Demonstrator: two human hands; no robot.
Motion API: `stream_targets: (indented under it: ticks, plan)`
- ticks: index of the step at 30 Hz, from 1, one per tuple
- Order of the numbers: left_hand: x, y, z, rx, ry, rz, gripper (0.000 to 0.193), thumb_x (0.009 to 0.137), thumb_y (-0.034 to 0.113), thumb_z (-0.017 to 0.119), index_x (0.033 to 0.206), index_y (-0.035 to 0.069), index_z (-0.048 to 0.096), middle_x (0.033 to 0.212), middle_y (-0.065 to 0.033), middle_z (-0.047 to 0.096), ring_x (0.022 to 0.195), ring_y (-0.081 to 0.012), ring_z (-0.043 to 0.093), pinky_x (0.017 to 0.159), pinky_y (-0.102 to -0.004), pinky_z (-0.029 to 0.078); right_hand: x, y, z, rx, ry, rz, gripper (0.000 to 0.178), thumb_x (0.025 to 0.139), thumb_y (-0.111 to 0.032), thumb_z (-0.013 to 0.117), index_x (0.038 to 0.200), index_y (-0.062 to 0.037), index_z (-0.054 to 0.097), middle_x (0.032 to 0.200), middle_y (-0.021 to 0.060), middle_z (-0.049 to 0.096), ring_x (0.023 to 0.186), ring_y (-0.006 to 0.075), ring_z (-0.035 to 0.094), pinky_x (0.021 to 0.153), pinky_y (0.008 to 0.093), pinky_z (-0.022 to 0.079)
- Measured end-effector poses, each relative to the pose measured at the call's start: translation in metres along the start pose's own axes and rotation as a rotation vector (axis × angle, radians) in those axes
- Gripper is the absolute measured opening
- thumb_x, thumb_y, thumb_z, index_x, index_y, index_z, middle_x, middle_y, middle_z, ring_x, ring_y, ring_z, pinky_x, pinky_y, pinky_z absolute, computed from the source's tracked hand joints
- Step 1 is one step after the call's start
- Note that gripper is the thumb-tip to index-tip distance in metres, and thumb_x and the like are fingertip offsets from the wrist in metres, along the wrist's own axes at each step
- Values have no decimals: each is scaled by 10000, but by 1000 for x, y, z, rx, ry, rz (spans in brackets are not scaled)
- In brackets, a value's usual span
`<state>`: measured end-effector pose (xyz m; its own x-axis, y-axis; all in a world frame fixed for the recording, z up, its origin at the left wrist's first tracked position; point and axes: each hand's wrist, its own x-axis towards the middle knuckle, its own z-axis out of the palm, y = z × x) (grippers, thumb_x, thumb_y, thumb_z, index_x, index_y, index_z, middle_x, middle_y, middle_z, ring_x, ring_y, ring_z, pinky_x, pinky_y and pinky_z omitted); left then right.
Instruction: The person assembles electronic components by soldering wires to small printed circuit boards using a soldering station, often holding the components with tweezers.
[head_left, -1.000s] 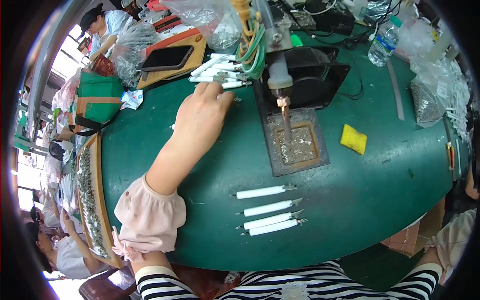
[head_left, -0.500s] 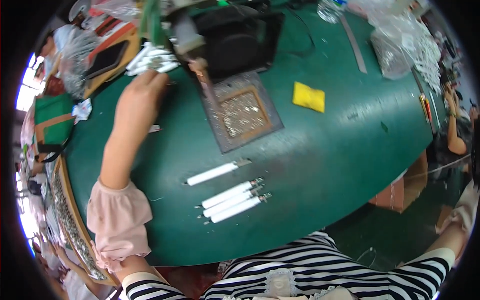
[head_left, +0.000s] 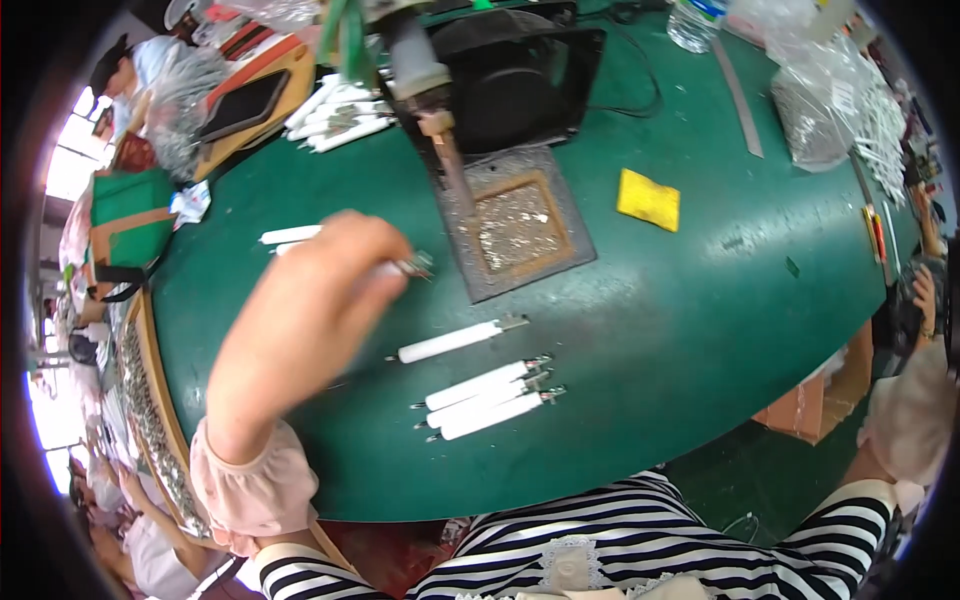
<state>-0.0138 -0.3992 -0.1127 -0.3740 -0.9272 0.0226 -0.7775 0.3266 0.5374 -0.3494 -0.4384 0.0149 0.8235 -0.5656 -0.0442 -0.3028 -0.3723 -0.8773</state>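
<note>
My left hand (head_left: 345,285), in a pink sleeve cover (head_left: 255,480), is blurred over the left middle of the table. Its fingers are closed on a white rod whose metal end (head_left: 418,265) sticks out at the fingertips. Behind the hand, two white rods (head_left: 290,235) show on the table, partly covered by it. In front and to the right lie a single white rod (head_left: 450,341) and a row of three white rods (head_left: 485,400), all with metal ends. My right forearm, in a pink sleeve cover (head_left: 905,425), runs off at the right edge; its hand is not visible.
A soldering-iron-like tool (head_left: 440,135) points down over a grey plate (head_left: 475,275) with silvery material in its recess. Behind are a black fan-like box (head_left: 510,90) and a pile of white rods (head_left: 335,115). A yellow sponge (head_left: 648,200) lies right; a co-worker's hand (head_left: 925,290) is at far right.
My left hand has come back from the rod pile toward me and to the right, with a rod in its fingers. The whole view has shifted slightly.
</note>
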Motion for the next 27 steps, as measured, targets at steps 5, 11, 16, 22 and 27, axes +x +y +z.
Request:
stream_targets:
  ticks: [5,11,16,22,27]
  plan:
    - [-6,21,13,-511,-283,-115,103,799,11,557,898,-9,535,697,-52,541,620,-98,517,563,-233,417,53,41,72,-3,-255,30,117,731,-101,689,730,-71,575,551,-7,532,447,121,502,408,234,361]
    - [-6,22,19,-894,-367,-317,130,842,13,521,956,-41,490,756,-39,542,661,-79,505,583,-209,416,88,82,104,106,-9,139,118,776,-71,593,847,-12,520,650,66,567,587,149,568,496,260,425]
    - [-1,18,25,-1071,-388,-388,128,847,0,515,961,-36,468,768,-32,535,675,-62,505,603,-203,426,96,106,110,558,-110,234,134,819,-86,575,917,-6,530,731,31,582,642,74,554,481,212,408]
    - [3,20,28,-1047,-370,-410,140,844,-17,515,973,-35,466,804,-36,542,707,-55,513,617,-192,431,101,113,105,738,-169,322,142,840,-98,560,950,-13,527,778,21,580,660,57,550,453,169,393]
    - [2,17,35,-1099,-346,-393,153,841,-18,519,983,-35,462,823,-40,546,730,-53,514,618,-196,436,102,118,107,770,-189,344,149,836,-106,570,948,-17,527,778,19,580,657,58,550,446,165,392]
